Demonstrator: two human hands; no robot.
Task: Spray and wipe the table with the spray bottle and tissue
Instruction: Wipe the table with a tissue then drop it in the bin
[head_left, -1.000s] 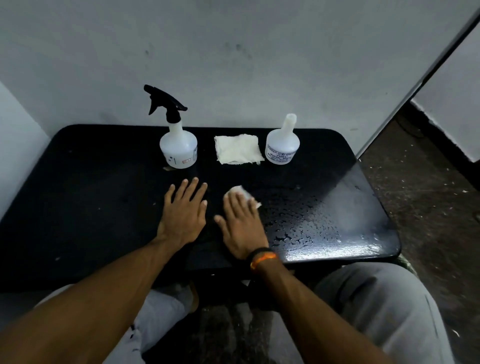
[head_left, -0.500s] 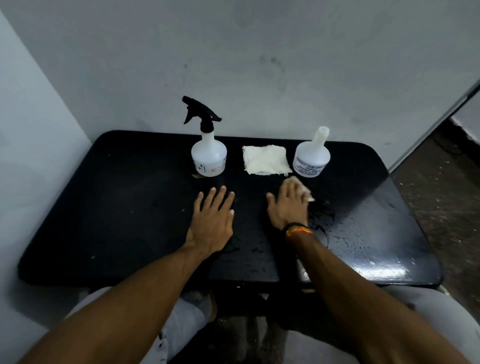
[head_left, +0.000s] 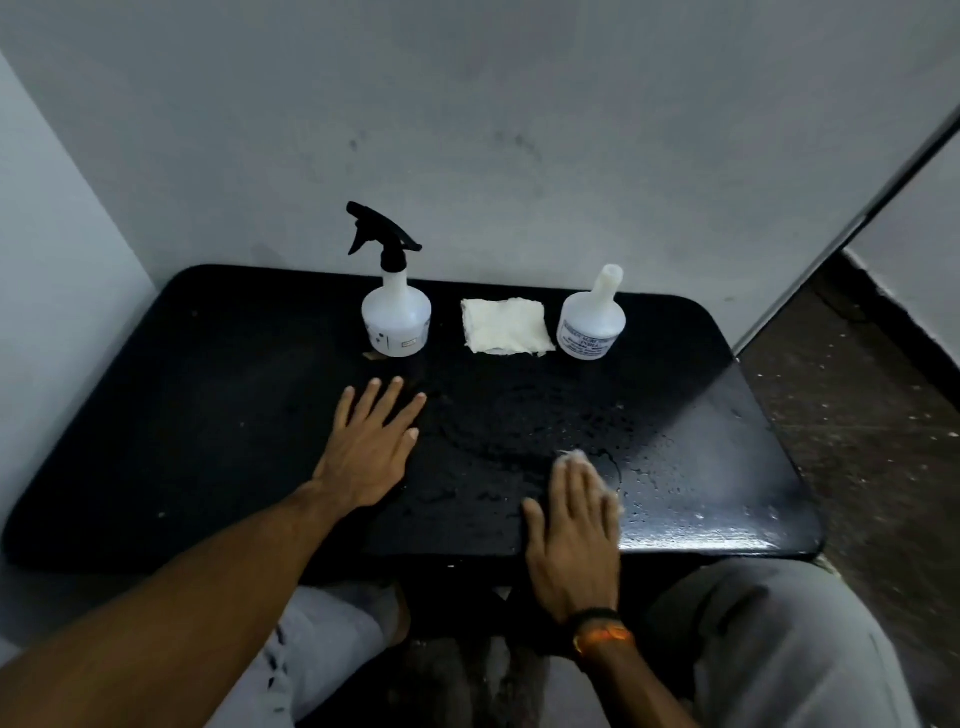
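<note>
Pressing flat, straight fingers of my right hand (head_left: 571, 540) held the tissue (head_left: 576, 460) on the wet table (head_left: 208, 415) near its front edge; my left hand (head_left: 371, 447) lay open, the spray bottle (head_left: 396, 312) upright behind it.

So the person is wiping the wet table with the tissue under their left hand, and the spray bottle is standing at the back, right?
Not quite. The head view shows the tissue under the right hand, not the left. The left hand just rests flat on the table. The rest is right: the table is wet and the spray bottle stands at the back.
</note>
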